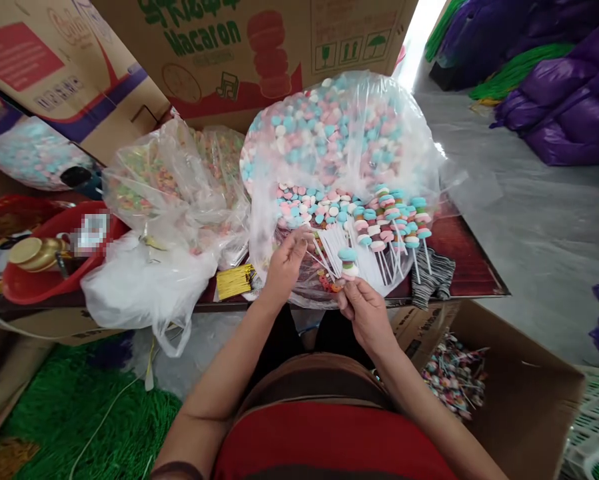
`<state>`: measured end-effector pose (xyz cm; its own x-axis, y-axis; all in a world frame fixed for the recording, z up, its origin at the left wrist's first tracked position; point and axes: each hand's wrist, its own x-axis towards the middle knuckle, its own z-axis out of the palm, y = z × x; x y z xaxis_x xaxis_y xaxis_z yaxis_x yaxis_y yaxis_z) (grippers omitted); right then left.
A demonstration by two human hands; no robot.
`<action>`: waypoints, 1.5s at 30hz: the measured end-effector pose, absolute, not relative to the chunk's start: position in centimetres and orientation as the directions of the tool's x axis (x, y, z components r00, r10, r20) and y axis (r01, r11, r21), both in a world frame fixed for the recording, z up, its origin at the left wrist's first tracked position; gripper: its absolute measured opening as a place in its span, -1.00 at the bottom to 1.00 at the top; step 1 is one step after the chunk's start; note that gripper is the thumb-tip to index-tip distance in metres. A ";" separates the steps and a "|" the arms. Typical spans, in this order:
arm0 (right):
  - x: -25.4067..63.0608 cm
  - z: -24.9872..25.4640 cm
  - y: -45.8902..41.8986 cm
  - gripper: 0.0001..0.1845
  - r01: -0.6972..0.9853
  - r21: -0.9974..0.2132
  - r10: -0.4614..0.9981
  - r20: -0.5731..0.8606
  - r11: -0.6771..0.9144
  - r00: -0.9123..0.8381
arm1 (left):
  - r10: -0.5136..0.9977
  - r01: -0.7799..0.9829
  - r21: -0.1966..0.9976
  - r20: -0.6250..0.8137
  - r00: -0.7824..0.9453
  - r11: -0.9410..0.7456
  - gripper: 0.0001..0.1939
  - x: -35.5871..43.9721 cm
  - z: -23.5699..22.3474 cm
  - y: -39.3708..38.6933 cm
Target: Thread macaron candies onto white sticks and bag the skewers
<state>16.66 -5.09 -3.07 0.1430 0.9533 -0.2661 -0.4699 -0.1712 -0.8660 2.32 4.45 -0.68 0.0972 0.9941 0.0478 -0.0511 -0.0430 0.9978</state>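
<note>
My right hand (pixel 366 308) pinches a small stack of marshmallow candies (pixel 348 256), blue, green, white and pink, at its lower end. My left hand (pixel 288 261) is closed at the fingertips on a thin white lollipop stick (pixel 321 259) that slants toward the stack. Between the hands lies a fan of loose white sticks (pixel 342 245), with orange-red gummy rings (pixel 329 283) under them. Finished candy skewers (pixel 392 220) rest in a group to the right. Behind the hands, pink, blue and white candies (pixel 324 205) spill from a big clear bag (pixel 349 127).
Left of the work stand a bag of gummy rings (pixel 164 173), a white plastic bag (pixel 144 287), yellow twist ties (pixel 234 282) and a red basin (pixel 39 283). Striped gloves (pixel 432 277) lie near the table's right edge. Below is a carton (pixel 519 393) holding skewers. A Macaron box (pixel 299 47) blocks the back.
</note>
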 end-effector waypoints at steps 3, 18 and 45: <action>16.7 -3.2 -5.2 -0.53 -0.487 -0.858 0.953 -0.265 -0.164 0.146 | 0.962 0.369 0.888 0.249 0.114 -0.274 -0.75 2.0 0.2 9.3; 17.6 -3.2 -5.9 -0.57 -0.456 -0.878 0.947 -0.258 -0.147 0.191 | 0.916 0.912 0.083 0.035 0.399 -0.401 -0.64 1.4 0.5 18.4; 17.8 -1.2 -1.3 -0.53 -0.415 -0.907 0.942 -0.201 -0.076 0.267 | 0.946 -0.062 0.992 0.126 0.299 -0.112 -0.54 1.8 1.1 9.4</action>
<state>17.84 -1.26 -1.19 0.2672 0.9423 -0.2015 -0.4151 -0.0761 -0.9066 1.84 9.42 1.11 0.2994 0.9458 0.1259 -0.0621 -0.1124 0.9917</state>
